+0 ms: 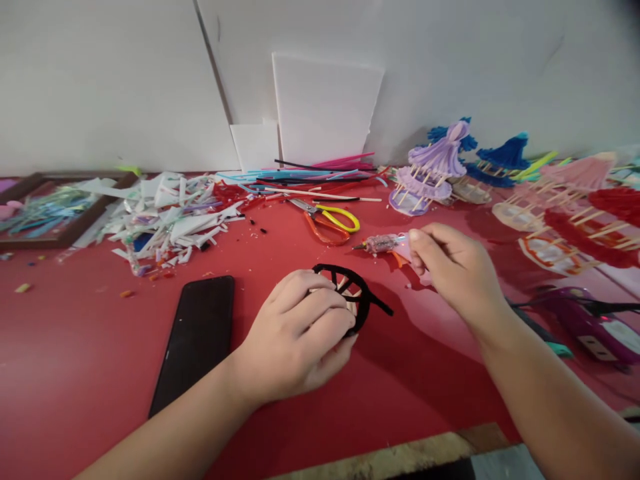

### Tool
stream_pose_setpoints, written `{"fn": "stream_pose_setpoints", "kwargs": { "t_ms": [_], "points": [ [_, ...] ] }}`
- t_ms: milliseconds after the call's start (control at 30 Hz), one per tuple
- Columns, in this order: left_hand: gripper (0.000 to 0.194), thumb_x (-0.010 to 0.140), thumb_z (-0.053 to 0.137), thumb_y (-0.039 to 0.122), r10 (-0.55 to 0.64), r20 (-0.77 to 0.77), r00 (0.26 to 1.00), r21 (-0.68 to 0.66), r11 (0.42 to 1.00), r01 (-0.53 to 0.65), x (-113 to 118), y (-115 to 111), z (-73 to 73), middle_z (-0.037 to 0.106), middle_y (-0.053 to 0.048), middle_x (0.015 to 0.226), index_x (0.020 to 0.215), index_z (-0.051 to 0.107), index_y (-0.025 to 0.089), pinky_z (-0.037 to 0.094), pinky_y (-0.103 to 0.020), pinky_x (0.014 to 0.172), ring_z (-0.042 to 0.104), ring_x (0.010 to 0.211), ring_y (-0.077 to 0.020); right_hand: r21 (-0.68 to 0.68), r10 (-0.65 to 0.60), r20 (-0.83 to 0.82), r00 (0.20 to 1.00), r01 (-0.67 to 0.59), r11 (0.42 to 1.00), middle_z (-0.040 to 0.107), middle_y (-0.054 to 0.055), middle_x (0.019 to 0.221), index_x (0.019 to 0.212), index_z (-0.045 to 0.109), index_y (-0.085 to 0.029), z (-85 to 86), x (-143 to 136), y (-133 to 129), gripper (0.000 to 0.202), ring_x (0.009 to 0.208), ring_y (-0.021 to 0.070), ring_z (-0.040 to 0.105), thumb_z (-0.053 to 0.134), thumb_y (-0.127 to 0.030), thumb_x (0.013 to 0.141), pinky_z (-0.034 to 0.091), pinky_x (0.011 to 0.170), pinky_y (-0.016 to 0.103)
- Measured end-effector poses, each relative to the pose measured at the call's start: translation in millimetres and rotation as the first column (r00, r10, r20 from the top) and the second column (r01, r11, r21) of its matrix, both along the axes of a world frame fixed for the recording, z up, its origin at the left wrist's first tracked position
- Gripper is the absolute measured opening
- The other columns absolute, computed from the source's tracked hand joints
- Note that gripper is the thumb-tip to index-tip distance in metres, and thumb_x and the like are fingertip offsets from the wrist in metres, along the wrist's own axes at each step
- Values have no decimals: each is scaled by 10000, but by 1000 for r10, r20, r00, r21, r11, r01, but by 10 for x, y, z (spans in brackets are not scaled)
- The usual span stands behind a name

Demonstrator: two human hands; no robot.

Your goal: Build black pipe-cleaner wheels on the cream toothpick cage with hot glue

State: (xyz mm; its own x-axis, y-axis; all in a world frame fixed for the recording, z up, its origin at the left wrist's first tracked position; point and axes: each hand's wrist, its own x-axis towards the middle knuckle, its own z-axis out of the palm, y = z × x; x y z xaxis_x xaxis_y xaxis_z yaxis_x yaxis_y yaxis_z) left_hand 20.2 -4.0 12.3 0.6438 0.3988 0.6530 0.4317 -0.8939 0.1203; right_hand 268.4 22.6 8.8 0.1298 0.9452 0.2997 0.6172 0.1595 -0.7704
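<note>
My left hand [303,333] is wrapped round a small round frame [367,307] covered in black fuzzy stem, with pale sticks inside and one black end poking out to the right. The fingers hide its left side. To the right, my right hand [450,267] is closed on the rear part of a glue gun [383,244], whose dark tip points left, above and behind the black frame. The tip and the frame are apart.
Scissors [330,223] lie behind my hands, near coloured stems [320,177]. A phone [200,333] is at left, white scraps [170,207] behind it. Small carousel-like models [425,170] stand at back right. A purple power strip [595,327] with cables is at right.
</note>
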Motion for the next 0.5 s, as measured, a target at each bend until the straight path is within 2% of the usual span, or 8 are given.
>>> {"fn": "stream_pose_setpoints", "kwargs": {
  "t_ms": [67, 167, 233, 367, 500],
  "points": [
    [112, 825, 592, 131, 0, -60, 998, 20, 1000, 1, -22, 21, 81, 722, -43, 901, 921, 605, 185, 517, -380, 901, 610, 850, -206, 36, -28, 75, 997, 25, 999, 656, 17, 745, 834, 646, -218, -9, 71, 51, 188, 650, 151, 610, 608, -403, 833, 491, 599, 286],
    [120, 836, 536, 110, 35, -138, 990, -3, 999, -36, -82, 40, 198, 713, -70, 903, 912, 614, 161, 523, -390, 878, 610, 875, -227, 48, -84, 221, 972, 76, 996, 708, 66, 935, 945, 674, -211, -47, 258, 133, 261, 804, 209, 665, 660, -408, 775, 522, 731, 364],
    [122, 845, 521, 115, 66, -178, 982, 10, 998, -66, -140, 38, 240, 705, -84, 900, 909, 619, 151, 533, -395, 832, 611, 899, -248, -45, -93, 346, 934, 115, 992, 712, 94, 922, 924, 675, -190, -73, 388, 166, 338, 790, 244, 668, 688, -467, 730, 511, 695, 383],
    [139, 874, 506, 123, 99, -249, 964, 9, 995, -100, -278, 21, 239, 691, -81, 905, 946, 624, 142, 536, -392, 793, 621, 864, -237, -303, 92, 530, 843, 87, 949, 726, 91, 921, 868, 676, -200, -119, 548, 183, 334, 779, 250, 675, 720, -473, 681, 477, 618, 327],
    [139, 880, 516, 124, 118, -266, 957, -19, 992, -128, -368, 18, 199, 685, -76, 919, 946, 635, 152, 539, -376, 798, 630, 885, -228, -326, 121, 536, 836, 72, 943, 738, 57, 893, 929, 665, -209, -173, 621, 168, 319, 756, 231, 687, 713, -414, 689, 469, 600, 301]
  ]
}}
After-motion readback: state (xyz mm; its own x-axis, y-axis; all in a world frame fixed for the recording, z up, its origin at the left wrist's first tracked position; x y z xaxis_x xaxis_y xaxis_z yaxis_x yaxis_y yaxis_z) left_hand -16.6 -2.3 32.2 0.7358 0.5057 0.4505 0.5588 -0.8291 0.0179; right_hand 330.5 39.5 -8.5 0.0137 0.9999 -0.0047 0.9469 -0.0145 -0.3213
